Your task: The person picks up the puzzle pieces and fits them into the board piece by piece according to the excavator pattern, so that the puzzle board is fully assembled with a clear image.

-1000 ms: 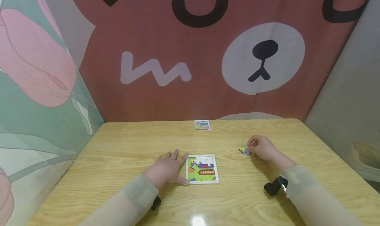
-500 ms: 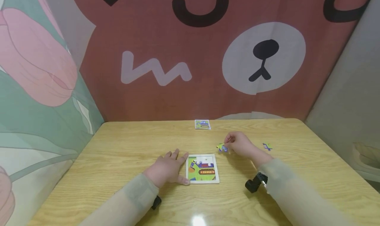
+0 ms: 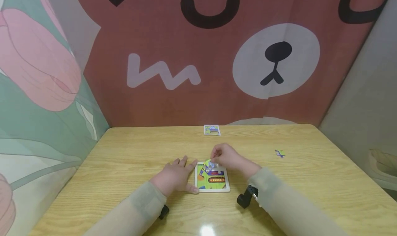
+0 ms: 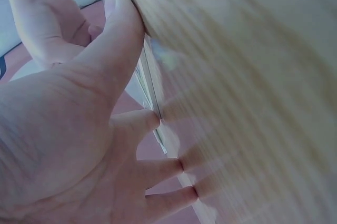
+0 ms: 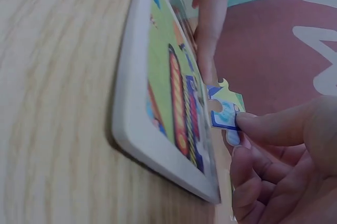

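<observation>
A square puzzle in a white frame (image 3: pixel 214 190) lies on the table, its picture a digger with an orange track. My right hand (image 3: pixel 231 157) pinches a green and blue jigsaw piece (image 5: pixel 226 112) between thumb and fingers, over the upper part of the puzzle. In the right wrist view this piece stands tilted, just off the board. My left hand (image 3: pixel 173 177) lies spread on the table, thumb and forefinger touching the frame's left side. Another jigsaw piece (image 3: pixel 280 153), blue and green, lies to the right.
A small picture card (image 3: pixel 212 130) with a similar digger lies near the table's far edge. Behind the wooden table (image 3: pixel 139 143) rises a wall with a bear print (image 3: pixel 173 108). A black wrist camera (image 3: pixel 245 199) hangs under the right sleeve.
My right hand has moved left from the right side of the table to the puzzle, carrying the jigsaw piece. The other loose piece has come into sight. My left hand has stayed put.
</observation>
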`<action>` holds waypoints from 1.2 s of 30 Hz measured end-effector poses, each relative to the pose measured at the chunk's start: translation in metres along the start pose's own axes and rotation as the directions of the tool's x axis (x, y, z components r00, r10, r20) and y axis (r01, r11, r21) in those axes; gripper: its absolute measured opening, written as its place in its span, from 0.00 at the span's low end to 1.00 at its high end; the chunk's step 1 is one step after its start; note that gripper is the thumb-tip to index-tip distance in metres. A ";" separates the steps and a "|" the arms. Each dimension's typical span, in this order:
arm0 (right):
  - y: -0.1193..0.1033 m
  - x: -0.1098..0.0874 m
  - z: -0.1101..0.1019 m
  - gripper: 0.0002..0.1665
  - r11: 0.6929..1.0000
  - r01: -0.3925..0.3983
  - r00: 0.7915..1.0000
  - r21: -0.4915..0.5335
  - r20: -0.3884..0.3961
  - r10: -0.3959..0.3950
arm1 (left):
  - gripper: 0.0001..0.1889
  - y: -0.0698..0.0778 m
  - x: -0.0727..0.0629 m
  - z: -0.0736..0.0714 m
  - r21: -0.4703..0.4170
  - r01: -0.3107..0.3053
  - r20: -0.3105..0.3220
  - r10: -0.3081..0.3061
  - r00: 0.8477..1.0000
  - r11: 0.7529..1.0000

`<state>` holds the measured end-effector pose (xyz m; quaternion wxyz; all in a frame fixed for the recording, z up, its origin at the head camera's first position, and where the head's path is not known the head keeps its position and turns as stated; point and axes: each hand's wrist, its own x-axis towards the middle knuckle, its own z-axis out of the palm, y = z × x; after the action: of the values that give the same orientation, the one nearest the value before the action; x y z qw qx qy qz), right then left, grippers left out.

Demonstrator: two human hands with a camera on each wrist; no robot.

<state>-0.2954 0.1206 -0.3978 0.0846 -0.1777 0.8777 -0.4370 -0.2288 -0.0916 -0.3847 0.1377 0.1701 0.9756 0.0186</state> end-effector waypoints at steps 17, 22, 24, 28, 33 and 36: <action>0.003 -0.004 0.006 0.10 0.994 -0.007 1.000 -0.105 0.015 0.008 | 0.54 0.000 0.000 -0.001 -0.014 0.014 0.005 -0.014 1.000 1.000; 0.003 -0.003 0.009 0.11 0.988 0.000 1.000 -0.157 0.000 0.000 | 0.55 0.001 0.001 -0.001 -0.002 0.022 0.010 -0.022 1.000 1.000; 0.002 -0.003 0.009 0.11 0.986 -0.011 1.000 -0.168 0.001 0.012 | 0.55 0.001 0.001 -0.001 -0.003 0.021 0.009 -0.021 1.000 1.000; 0.000 -0.003 0.011 0.11 0.983 -0.035 0.999 -0.183 0.021 0.039 | 0.55 0.000 0.001 0.000 -0.007 0.021 0.012 -0.021 1.000 1.000; 0.002 -0.003 0.012 0.11 0.976 -0.035 0.999 -0.217 0.031 0.043 | 0.55 0.001 0.001 0.000 -0.007 0.016 0.011 -0.016 1.000 1.000; 0.001 -0.003 0.013 0.12 0.974 -0.041 0.998 -0.225 0.032 0.049 | 0.55 0.000 0.001 0.000 -0.008 0.015 0.006 -0.015 1.000 1.000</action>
<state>-0.2889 0.1132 -0.4063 0.0901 -0.1743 0.9234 -0.3299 -0.2296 -0.0910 -0.3848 0.1417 0.1623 0.9763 0.0212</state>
